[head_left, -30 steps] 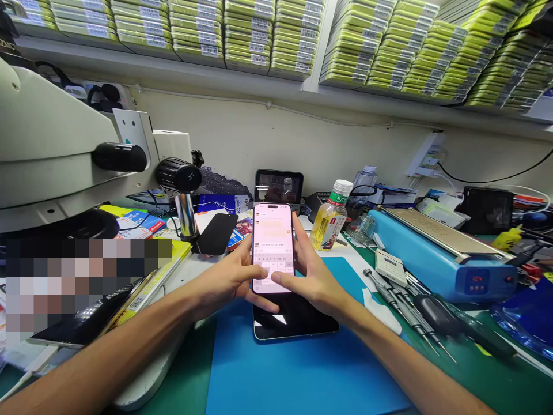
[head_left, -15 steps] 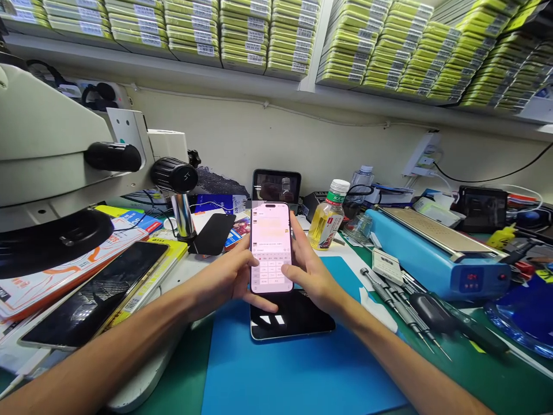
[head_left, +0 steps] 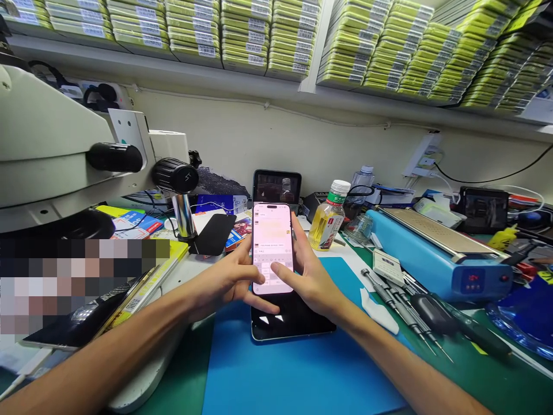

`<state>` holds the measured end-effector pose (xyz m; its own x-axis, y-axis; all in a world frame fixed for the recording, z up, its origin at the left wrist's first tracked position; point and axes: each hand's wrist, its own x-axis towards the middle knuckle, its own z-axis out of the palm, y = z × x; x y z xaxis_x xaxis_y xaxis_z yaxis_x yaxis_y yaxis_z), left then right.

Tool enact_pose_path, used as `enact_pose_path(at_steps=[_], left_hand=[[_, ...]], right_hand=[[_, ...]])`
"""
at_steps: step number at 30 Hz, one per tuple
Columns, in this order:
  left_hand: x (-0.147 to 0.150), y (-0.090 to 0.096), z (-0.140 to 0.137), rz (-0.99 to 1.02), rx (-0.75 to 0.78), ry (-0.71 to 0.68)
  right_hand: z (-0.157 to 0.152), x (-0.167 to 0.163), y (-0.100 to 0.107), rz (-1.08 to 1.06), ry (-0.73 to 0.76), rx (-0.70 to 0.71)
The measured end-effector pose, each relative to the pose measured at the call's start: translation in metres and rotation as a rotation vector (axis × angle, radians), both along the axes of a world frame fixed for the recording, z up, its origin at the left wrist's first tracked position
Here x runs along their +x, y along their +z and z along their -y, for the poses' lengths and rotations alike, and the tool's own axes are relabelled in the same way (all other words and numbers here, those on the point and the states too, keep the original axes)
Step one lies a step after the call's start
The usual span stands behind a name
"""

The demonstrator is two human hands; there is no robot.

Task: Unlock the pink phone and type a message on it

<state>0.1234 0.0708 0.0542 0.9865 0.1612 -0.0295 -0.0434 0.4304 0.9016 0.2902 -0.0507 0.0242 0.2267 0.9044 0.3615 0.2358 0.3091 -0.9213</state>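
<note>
A lit smartphone (head_left: 272, 230) stands tilted up between my two hands, its screen showing a chat with an on-screen keyboard. My left hand (head_left: 242, 276) grips its left edge, with the thumb over the lower left of the keyboard and a finger stretched out below the phone. Around the right edge curl the fingers of my right hand (head_left: 309, 271), whose thumb lies over the middle of the keyboard. Below and behind the phone a dark tablet (head_left: 294, 328) lies flat on the blue mat (head_left: 276, 380), partly covered by my hands.
At left are a microscope (head_left: 47, 138) and a pixelated patch. Behind the phone stand a small screen (head_left: 276, 187) and a tea bottle (head_left: 330, 216). Screwdrivers (head_left: 397, 305) and a blue heating plate machine (head_left: 440, 259) fill the right. Yellow packs (head_left: 246, 34) line the shelf above.
My right thumb has moved left and slightly up over the keyboard. My left thumb has shifted down and right. The phone stays in both hands.
</note>
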Motion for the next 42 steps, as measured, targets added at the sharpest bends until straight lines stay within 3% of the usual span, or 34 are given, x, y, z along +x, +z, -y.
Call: enact_pose_path(at_steps=[11, 16, 24, 42], left_hand=[[0.002, -0.007, -0.002, 0.005, -0.004, 0.02], [0.003, -0.01, -0.004, 0.008, 0.033, 0.023], [0.0, -0.001, -0.002, -0.011, -0.017, 0.007], [0.002, -0.004, -0.003, 0.004, -0.022, -0.009]], right_hand=[[0.002, 0.003, 0.002, -0.03, 0.101, -0.008], [0.0, 0.006, -0.003, -0.076, 0.138, 0.055], [0.003, 0.004, 0.001, -0.025, 0.075, 0.018], [0.001, 0.003, 0.003, -0.05, 0.081, 0.044]])
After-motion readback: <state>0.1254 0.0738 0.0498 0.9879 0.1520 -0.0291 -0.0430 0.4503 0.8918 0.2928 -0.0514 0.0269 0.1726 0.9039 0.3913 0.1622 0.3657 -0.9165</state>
